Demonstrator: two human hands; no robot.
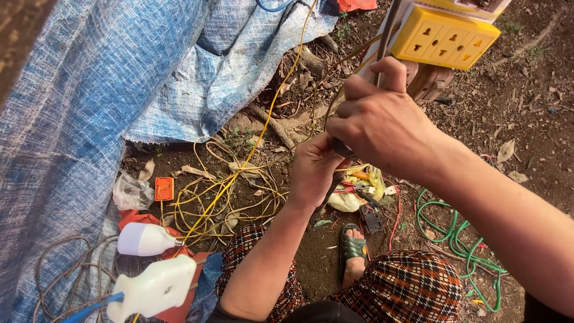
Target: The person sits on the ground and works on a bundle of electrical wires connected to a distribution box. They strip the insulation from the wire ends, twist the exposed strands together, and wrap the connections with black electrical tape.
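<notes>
Head view: a person sits on bare dirt and works on wires with both hands.
Blue tarp (89, 90): the biggest thing, it covers the ground on the left.
Dirt ground (526, 113): brown, with dry leaves and roots.
Checked trousers (406, 284): cover both knees at the bottom; one foot in a green sandal (353, 246) shows between them.
Right hand (382, 122): fingers curled tight around a thin dark cable, thumb up, just below the yellow socket block (443, 37).
Left hand (314, 170): fingers bent and pinching the wire end, touching the right hand.
Yellow wire (269, 113): runs from the top down to a loose tangle on the dirt.
Green cable (460, 236): coiled on the right, well apart from the hands.
White plastic fitting (156, 288): lies at the lower left, near the white bulb (143, 239).
Orange box (164, 188): small, beside the tangle.
Step now: it looks like the hands are joining or stripping a wire end.
Next move: likely needs a firm grip and a careful small twist.
</notes>
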